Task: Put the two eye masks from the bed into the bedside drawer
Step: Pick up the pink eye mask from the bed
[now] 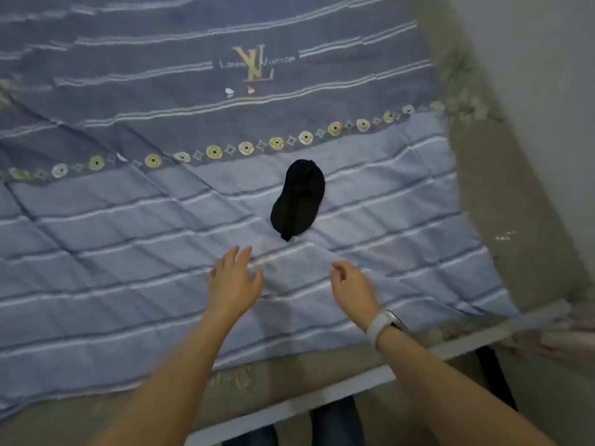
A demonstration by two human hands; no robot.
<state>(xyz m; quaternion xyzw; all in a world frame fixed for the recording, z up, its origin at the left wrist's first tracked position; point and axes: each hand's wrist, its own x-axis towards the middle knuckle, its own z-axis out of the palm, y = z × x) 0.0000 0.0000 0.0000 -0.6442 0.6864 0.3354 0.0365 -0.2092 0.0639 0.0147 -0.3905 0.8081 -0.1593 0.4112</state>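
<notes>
A black eye mask lies flat on the light blue striped quilt, lengthwise away from me. Only one dark mask shape shows; whether a second lies under it I cannot tell. My left hand hovers over the quilt just below and left of the mask, fingers spread, holding nothing. My right hand, with a white band on its wrist, hangs below and right of the mask, fingers loosely curled and empty. Neither hand touches the mask. The bedside drawer is out of view.
The quilt's darker blue part with a gold logo fills the far side. The bed's near edge, a white frame rail, runs across the bottom. A pale wall stands along the right side. Two small bits lie near the logo.
</notes>
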